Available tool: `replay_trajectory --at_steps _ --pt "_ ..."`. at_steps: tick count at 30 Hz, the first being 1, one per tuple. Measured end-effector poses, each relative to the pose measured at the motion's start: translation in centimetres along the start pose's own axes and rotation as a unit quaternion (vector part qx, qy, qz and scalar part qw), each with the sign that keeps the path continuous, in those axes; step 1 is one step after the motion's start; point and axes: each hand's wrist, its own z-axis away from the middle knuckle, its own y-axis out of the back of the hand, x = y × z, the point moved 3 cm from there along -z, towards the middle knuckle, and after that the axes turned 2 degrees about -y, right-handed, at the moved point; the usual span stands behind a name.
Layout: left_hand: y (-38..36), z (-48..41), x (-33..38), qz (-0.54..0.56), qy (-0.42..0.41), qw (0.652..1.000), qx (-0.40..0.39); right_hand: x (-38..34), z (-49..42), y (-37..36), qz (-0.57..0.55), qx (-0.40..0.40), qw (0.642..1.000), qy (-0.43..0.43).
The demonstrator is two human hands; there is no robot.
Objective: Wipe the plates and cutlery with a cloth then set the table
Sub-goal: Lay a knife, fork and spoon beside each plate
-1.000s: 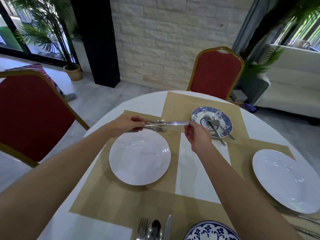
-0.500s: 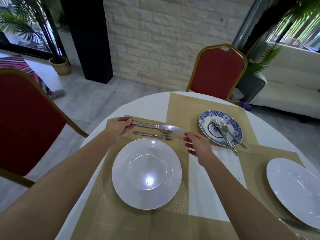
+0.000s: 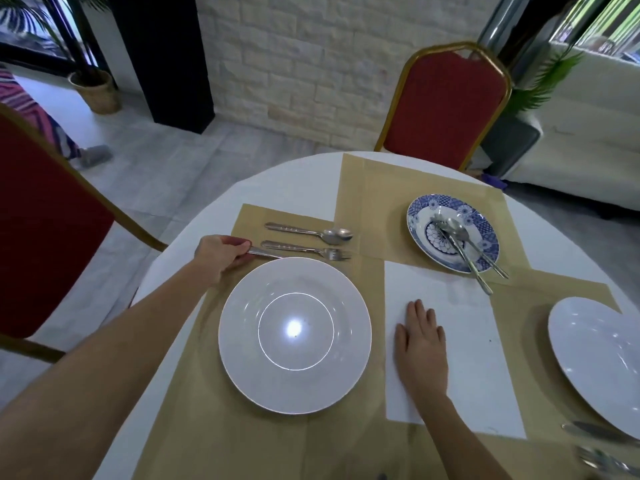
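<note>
A large white plate (image 3: 294,336) sits on a tan placemat (image 3: 194,403) in front of me. Beyond its far rim lie a spoon (image 3: 311,232) and a fork (image 3: 304,251), side by side, heads to the right. My left hand (image 3: 223,252) pinches the handle of a knife (image 3: 265,253) that lies just behind the plate's rim; the rest of the knife is hidden by the plate. My right hand (image 3: 420,344) rests flat on the white tablecloth (image 3: 460,306) to the right of the plate and holds nothing. No cloth is in view.
A blue patterned plate (image 3: 422,216) with several pieces of cutlery on it stands at the far right. Another white plate (image 3: 599,365) lies at the right edge, with cutlery (image 3: 595,434) near it. Red chairs stand at the left (image 3: 45,216) and beyond the table (image 3: 446,105).
The spoon and fork now lie on the placemat beyond the plate. My right hand let go and drew back to rest flat on the tablecloth. My left hand stays at the handles.
</note>
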Motion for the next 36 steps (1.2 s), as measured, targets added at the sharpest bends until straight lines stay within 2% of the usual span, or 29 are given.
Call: replay_trajectory --at_steps 2,5,10,16,25,36 --pt "-0.2 0.0 -0.4 -0.021 -0.014 1.000 0.009 -0.1 0.0 0.0 -0.003 0.011 1.000 -0.001" --pt "-0.6 0.0 -0.4 -0.122 -0.076 0.988 0.058 -0.1 0.2 0.0 -0.014 0.021 1.000 -0.002" --pt "-0.9 0.7 0.2 -0.297 -0.173 0.932 0.117 -0.2 0.4 0.1 -0.025 0.026 0.999 0.003" --pt "-1.1 1.3 -0.6 -0.270 -0.137 0.941 0.152 0.0 0.5 -0.1 -0.035 0.025 0.999 -0.003" --pt "-1.3 1.5 -0.1 -0.354 -0.137 0.914 0.147 0.1 0.6 0.0 -0.038 0.024 0.999 0.001" --pt "-1.3 1.1 0.2 -0.352 -0.126 0.917 0.135 0.2 0.4 -0.1 -0.043 0.029 0.999 0.001"
